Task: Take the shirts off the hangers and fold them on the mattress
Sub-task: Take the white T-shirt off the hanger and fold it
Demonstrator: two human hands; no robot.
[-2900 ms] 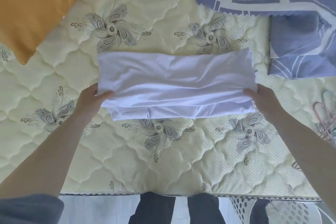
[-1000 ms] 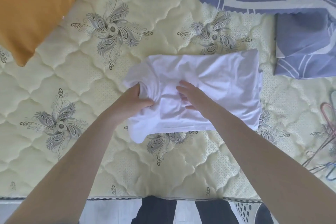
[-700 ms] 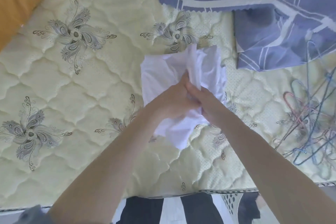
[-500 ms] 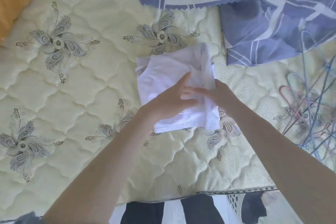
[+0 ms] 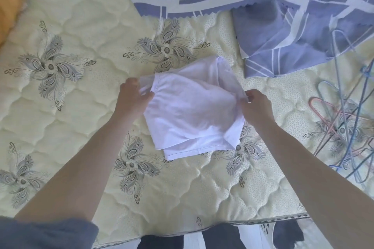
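One white shirt (image 5: 194, 111) was held folded small on the mattress (image 5: 81, 97), each side pinched in a hand's grip; emptied hangers (image 5: 344, 127) lay right of it, so most seemed done.

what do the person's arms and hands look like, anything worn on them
Both forearms are bare. The left hand and right hand show no gloves, rings, watch or bracelets. The only clothing on an arm is a dark grey-blue sleeve on the left upper arm, at the lower left corner of the view. No sleeve shows on the right arm within the frame.
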